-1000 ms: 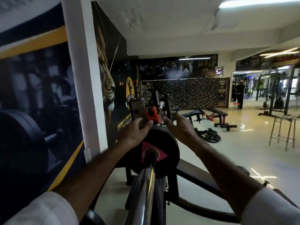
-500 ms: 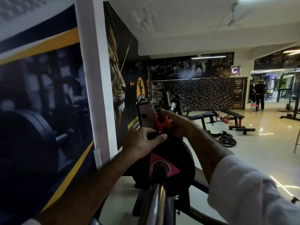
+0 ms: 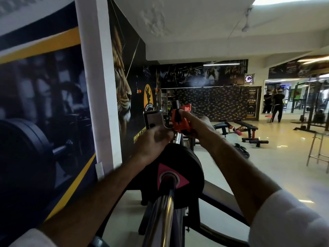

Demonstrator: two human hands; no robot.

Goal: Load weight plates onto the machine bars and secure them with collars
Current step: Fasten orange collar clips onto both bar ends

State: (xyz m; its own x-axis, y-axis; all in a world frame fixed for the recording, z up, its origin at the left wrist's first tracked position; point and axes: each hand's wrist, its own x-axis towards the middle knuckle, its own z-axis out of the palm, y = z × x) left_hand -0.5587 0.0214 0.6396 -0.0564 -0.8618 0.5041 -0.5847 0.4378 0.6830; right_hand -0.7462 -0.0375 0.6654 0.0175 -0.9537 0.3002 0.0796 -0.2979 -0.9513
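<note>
A black weight plate (image 3: pixel 190 163) with a pink triangle mark sits on a chrome machine bar (image 3: pixel 162 213) that runs toward me at bottom centre. Just beyond the plate, my right hand (image 3: pixel 197 126) grips an orange and black collar (image 3: pixel 181 122) raised above the plate. My left hand (image 3: pixel 154 141) is curled over the plate's top edge, fingers close to the collar's left side. What the left fingers touch is hidden. A grey machine bracket (image 3: pixel 153 119) stands just behind the left hand.
A wall with gym posters and a white pillar (image 3: pixel 96 86) runs close on my left. Black benches (image 3: pixel 245 129) and a coiled rope (image 3: pixel 241 152) lie on the shiny floor ahead. A metal stool (image 3: pixel 318 148) stands right. A person (image 3: pixel 276 104) stands far back.
My right hand closed on the orange collar and lifted it above the plate. My left hand slid up along the plate's top edge toward the collar. My view shifted left.
</note>
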